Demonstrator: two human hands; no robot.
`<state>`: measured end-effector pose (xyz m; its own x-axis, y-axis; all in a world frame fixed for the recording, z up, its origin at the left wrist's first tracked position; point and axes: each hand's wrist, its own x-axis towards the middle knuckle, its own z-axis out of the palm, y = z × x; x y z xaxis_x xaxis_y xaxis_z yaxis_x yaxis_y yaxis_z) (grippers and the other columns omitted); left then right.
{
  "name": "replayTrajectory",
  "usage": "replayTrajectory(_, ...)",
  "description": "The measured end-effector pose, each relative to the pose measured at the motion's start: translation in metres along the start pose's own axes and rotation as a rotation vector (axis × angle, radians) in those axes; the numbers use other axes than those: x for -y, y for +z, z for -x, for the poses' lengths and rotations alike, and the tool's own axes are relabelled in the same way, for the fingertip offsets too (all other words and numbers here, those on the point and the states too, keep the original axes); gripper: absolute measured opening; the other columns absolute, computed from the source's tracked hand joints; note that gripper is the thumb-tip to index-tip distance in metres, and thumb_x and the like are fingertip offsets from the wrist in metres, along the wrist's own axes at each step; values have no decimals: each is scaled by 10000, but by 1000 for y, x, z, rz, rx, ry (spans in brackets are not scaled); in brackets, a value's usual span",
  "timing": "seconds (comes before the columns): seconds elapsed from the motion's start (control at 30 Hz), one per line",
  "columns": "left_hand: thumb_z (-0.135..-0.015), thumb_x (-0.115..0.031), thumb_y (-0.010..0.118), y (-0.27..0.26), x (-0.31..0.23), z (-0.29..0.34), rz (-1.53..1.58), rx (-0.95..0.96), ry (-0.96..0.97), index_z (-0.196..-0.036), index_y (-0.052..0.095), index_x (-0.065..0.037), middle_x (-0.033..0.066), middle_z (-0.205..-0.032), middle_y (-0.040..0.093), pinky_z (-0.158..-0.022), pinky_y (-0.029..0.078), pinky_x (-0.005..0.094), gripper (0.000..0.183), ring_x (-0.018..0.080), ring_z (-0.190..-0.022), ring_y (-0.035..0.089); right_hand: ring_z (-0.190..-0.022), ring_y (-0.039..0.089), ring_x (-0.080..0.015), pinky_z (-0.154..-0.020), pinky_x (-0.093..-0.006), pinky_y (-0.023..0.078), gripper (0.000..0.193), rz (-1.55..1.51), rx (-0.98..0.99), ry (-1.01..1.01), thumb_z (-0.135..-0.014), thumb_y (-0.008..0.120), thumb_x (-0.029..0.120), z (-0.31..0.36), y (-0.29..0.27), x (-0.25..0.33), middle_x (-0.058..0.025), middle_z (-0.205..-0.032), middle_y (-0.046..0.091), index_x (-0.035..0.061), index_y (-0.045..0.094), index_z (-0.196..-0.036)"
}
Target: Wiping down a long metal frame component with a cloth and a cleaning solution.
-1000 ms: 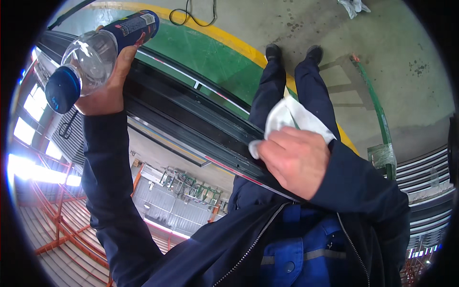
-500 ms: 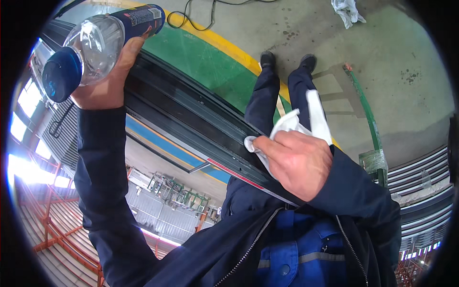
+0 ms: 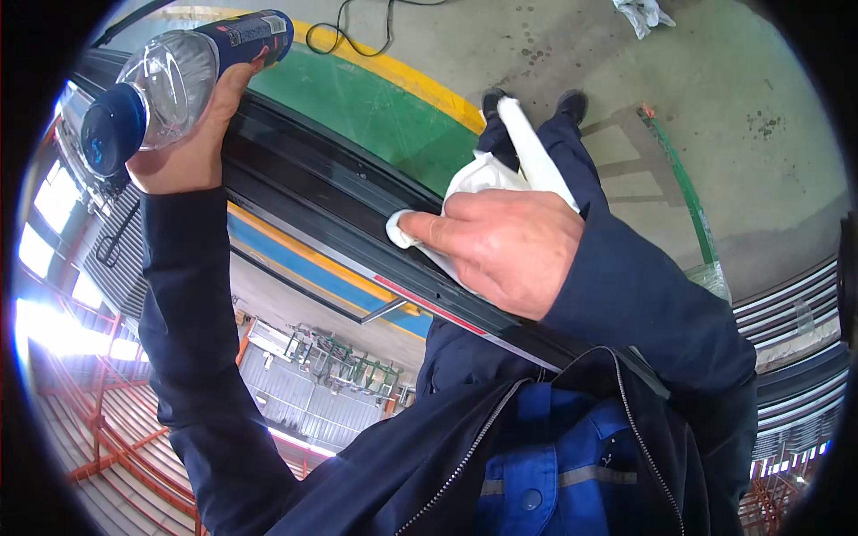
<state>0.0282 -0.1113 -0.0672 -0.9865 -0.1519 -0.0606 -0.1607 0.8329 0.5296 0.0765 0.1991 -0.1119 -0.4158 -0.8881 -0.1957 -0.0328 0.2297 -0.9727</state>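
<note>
A clear plastic bottle [image 3: 170,85] with a dark blue cap and a blue label is gripped in my left hand [image 3: 192,147], tilted on its side above the far left end of a long dark metal profile [image 3: 313,192]. My right hand [image 3: 509,241] holds a white cloth [image 3: 487,174], one end of which sticks up past my knuckles. Wrapped in the cloth, my index fingertip presses into the channel of the profile near its middle. My remaining right fingers are curled, and partly hidden, around the rest of the cloth.
A red and white strip [image 3: 429,304] runs along the profile's near side. Beyond lies a green floor area [image 3: 349,125] edged by a yellow line. A black cable [image 3: 389,27] and a crumpled plastic bag [image 3: 642,16] lie on the floor. At right are a green metal bar [image 3: 679,179] and stacked profiles [image 3: 795,330].
My right hand has slid the cloth along the channel, up and to the left. My left hand with the bottle has shifted slightly left.
</note>
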Motion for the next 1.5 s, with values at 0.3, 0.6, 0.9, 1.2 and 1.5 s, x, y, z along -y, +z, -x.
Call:
replayTrajectory(0.3,-768,-143,874,1,-18,-5,30,6,62,-1289,574,8,124,-1185,674,-961,523,316,620,189,-1092,647,-757,630,-323,-613,-431,507,498,-46,92,44,-853,565,78,24,-2,-4,-105,-828,579,116,557,-1349)
replayTrajectory(0.6,-765,-156,878,-1,-28,-1,57,20,96,-1285,576,10,123,-1179,677,-955,524,312,624,185,-1081,650,-735,642,-322,-604,-431,513,462,4,201,87,-869,573,107,13,-10,1,-113,-818,583,115,569,-1331)
replayTrajectory(0.9,-762,-168,883,-1,-25,2,97,2,102,-1281,577,13,123,-1173,679,-950,524,308,628,182,-1071,654,-720,634,-314,-591,-436,501,565,-24,280,57,-847,570,71,16,-16,0,-117,-772,571,147,515,-1404)
replayTrajectory(1.2,-759,-180,887,2,-22,-18,124,-1,134,-1278,579,15,123,-1167,682,-944,525,304,633,179,-1060,657,-692,637,-327,-591,-455,508,513,67,349,79,-872,556,140,-11,-21,3,-123,-781,598,170,530,-1384)
replayTrajectory(1.5,-756,-193,891,9,-23,-19,175,8,161,-1274,581,17,123,-1162,684,-939,525,300,639,175,-1049,661,-704,660,-325,-580,-448,513,419,120,224,137,-867,585,139,-22,-18,9,-113,-769,621,124,625,-1283)
